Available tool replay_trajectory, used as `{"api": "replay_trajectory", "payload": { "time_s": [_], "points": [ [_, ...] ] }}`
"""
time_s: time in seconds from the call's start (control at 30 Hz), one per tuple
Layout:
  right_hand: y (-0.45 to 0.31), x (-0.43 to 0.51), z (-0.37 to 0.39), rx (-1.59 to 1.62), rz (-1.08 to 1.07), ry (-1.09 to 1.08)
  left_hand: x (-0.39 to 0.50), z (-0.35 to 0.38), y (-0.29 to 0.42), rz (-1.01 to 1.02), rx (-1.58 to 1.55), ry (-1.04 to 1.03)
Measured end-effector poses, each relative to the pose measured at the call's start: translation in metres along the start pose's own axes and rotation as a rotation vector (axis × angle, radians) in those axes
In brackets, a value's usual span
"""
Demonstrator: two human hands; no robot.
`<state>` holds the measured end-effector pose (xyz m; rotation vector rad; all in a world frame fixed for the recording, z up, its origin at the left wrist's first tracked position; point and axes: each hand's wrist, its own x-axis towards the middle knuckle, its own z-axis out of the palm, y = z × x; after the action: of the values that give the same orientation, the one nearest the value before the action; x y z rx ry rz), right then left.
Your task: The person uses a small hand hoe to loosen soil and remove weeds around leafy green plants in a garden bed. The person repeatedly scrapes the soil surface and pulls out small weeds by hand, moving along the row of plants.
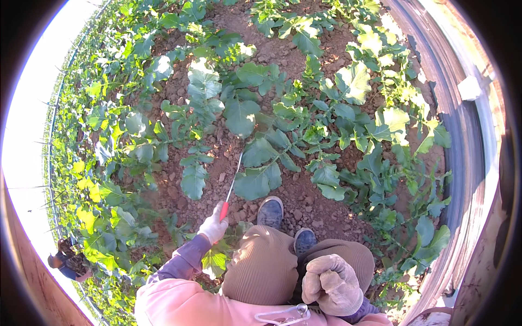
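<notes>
My left hand (213, 227), in a pale work glove, grips the red handle of a thin metal hand tool (233, 179). Its narrow shaft points away from me, and the tip meets the soil beside a broad-lobed leaf (258, 180) of a leafy green plant. Whether the tip has a hook or blade is hard to see. My right hand (331, 281), in a soiled glove, is raised in front of my right knee with its fingers curled in. Nothing shows between those fingers. Dark shoes (270, 212) rest on the crumbly brown soil (318, 208) below.
Rows of leafy plants (122, 203) spread to the left and ahead. More plants (379, 171) grow close on the right, bordered by a strip of plastic sheeting (461, 122) with a white block (469, 88) on it. Another person (70, 263) crouches at the far left.
</notes>
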<state>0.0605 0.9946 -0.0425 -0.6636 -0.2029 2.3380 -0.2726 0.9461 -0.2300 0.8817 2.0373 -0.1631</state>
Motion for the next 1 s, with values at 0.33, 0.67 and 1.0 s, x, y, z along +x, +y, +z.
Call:
{"api": "replay_trajectory", "payload": {
  "time_s": [0.33, 0.67, 1.0],
  "points": [
    [0.003, 0.006, 0.008, -0.12, -0.017, 0.111, 0.146, -0.016, 0.094, 0.035, -0.37, 0.354],
    [0.004, 0.002, 0.005, -0.033, 0.004, 0.057, 0.182, -0.02, 0.09, 0.089, -0.015, 0.431],
    [0.009, -0.002, 0.008, 0.022, 0.022, 0.022, 0.002, 0.014, -0.006, 0.115, 0.061, -0.015]
  ]
}}
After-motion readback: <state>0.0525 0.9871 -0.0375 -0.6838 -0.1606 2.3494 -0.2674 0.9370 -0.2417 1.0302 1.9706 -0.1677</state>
